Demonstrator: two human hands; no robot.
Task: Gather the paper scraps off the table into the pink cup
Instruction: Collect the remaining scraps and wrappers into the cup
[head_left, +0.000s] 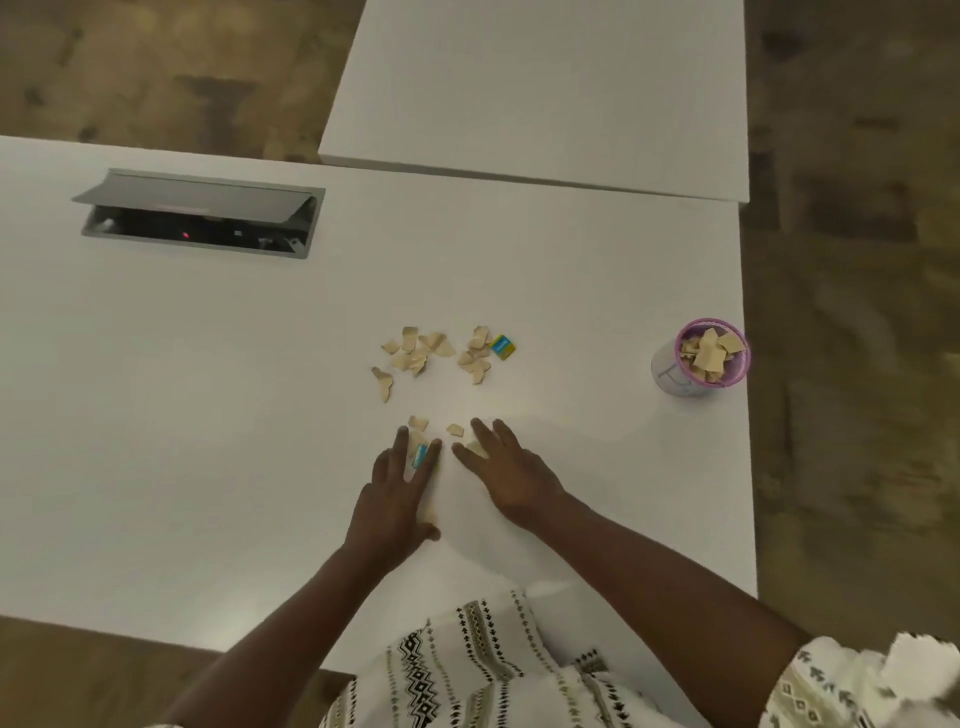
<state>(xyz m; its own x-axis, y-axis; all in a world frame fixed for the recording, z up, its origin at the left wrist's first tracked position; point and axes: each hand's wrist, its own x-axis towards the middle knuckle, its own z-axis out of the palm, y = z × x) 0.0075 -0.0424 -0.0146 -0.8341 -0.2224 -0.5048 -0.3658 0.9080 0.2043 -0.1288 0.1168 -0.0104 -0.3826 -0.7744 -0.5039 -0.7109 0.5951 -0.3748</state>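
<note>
Head view: gathering roughly part-done, many scraps left.
Pink cup (711, 358) stands upright, mouth up, near the right edge of the worktop (208, 415), already holding scraps. Loose paper scraps (436, 353) lie flat mid-worktop, spread running left-right. Left hand (400, 488) and right hand (509, 467) press flat-fingered on the nearest few, gripping nothing.

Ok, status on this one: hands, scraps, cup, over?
Left hand and right hand flat, fingers straight, on nearest tan paper scraps. Bigger scrap pile loose mid-table. Round pink cup part-filled, right edge of white table. Path clear.
</note>
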